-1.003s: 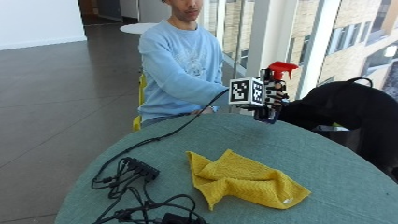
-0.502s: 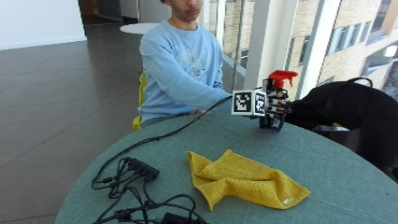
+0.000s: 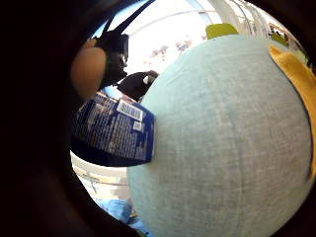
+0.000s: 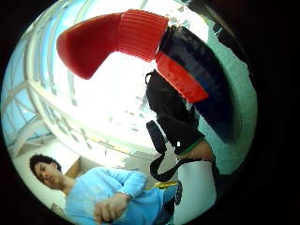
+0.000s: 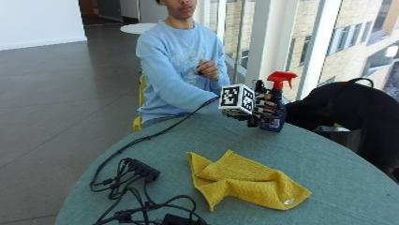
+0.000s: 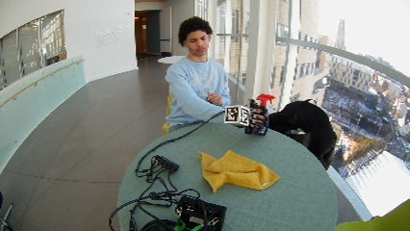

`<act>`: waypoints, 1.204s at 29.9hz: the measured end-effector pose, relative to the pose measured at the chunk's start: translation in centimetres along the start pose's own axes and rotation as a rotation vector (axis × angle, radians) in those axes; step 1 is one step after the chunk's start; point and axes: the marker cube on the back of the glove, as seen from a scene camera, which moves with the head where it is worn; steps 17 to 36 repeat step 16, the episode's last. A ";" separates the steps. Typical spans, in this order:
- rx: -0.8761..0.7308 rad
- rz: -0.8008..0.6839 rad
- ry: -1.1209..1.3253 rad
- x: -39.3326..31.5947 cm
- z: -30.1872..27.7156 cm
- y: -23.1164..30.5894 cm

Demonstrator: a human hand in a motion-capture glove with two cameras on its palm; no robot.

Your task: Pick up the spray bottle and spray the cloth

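**Bottle gripped at the far edge, cloth not yet sprayed**

The gloved right hand [image 5: 261, 108] is wrapped around the body of the spray bottle [image 5: 275, 104], with the fingers curled on its dark blue part. The bottle stands upright near the far edge of the round counter [image 5: 349, 168], close to the window. Its base seems to be on the counter surface or just above it; the outside view does not show this clearly. The red spray head [image 4: 112, 40] is at the top, above the fingers, and no finger lies on the trigger as far as one can see.

The yellow cloth [image 5: 246, 180] lies crumpled in the middle of the counter, well apart from the bottle and nearer to the camera. A bundle of black cables [image 5: 134, 187] rests beside the cloth.

The step in hand appears to be the pick-up: the bottle is gripped but not yet carried. The next move probably calls for lifting the bottle, bringing it toward the cloth, turning the nozzle to face the cloth, and putting a finger on the trigger to squeeze it.
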 end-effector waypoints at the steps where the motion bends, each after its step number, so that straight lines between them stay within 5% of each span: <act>1: -0.005 -0.003 0.023 0.2 -0.3 0.2; 36: -0.046 -0.041 0.117 1.1 -4.6 3.7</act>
